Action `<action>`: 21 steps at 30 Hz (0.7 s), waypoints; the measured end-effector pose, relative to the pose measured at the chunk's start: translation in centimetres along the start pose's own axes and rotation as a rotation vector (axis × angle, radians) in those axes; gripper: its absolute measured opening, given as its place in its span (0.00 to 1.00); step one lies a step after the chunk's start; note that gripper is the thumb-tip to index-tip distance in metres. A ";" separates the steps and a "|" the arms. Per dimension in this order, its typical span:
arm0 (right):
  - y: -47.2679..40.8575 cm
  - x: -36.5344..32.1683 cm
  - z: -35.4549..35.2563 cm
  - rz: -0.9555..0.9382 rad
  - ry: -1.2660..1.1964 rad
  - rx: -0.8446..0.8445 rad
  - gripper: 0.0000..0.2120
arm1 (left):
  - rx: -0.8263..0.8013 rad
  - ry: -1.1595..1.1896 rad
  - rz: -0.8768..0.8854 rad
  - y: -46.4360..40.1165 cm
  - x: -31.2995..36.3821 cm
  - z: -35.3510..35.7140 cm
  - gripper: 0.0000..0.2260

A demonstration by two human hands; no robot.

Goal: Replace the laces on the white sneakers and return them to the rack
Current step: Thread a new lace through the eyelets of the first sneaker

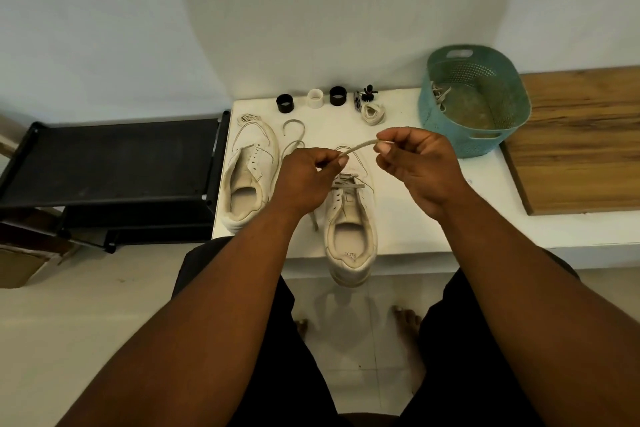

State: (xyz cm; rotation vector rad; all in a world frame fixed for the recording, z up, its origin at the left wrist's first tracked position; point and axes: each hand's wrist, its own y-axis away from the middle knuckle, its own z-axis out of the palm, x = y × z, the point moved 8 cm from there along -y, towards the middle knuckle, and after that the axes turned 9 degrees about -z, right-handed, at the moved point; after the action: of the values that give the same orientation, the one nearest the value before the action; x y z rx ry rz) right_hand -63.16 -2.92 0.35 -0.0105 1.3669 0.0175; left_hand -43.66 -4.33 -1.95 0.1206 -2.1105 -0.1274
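**Both hands pinch one lace above the near sneaker**

The left hand (304, 180) has its fingers curled in, and its thumb and forefinger pinch the lace (358, 148) at the lower end of the short taut stretch. The right hand (419, 166) is curled as well, and its thumb and forefinger tip nip the same lace at its upper end, slightly higher than the left hand's grip. The stretch of lace between the two pinches runs straight and rises toward the right hand. Neither hand touches anything else.

Directly beneath and between the hands lies the near sneaker (351, 236) on the white table (433, 218), its heel overhanging the table's front edge. Lace crosses its upper eyelets, and one loose end hangs down under the left wrist. Just left of the left hand lies the second sneaker (249, 173), its eyelets bare, with a loose lace (294, 135) curled beyond the left hand's knuckles.

Beyond the right hand sits a coiled lace (373, 113), and behind it a row of three small rings (317, 99), black, white and black. To the right of the right hand stands a teal basket (474, 100) with some laces inside. Far left of the left hand stands the black rack (114, 163).
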 end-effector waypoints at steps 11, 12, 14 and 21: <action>-1.5 1.3 -0.5 -0.022 0.163 0.110 0.09 | -0.178 -0.141 -0.132 1.5 -0.2 -0.7 0.14; -1.4 1.1 -0.1 -0.080 0.323 0.050 0.11 | -0.250 -0.229 -0.180 1.9 -0.5 -0.3 0.19; -1.0 1.3 1.7 -0.144 0.579 -0.106 0.13 | -0.302 -0.405 -0.257 2.6 -1.2 0.1 0.24; -0.6 3.2 3.5 -0.122 0.971 -0.327 0.07 | -0.238 -0.319 -0.359 3.4 -1.7 -0.5 0.05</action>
State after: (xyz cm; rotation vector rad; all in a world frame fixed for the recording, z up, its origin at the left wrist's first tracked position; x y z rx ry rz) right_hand -59.05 -3.41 -2.04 -0.4234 2.3168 0.1487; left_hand -42.48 -0.79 -2.63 0.3556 -2.3515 -0.6461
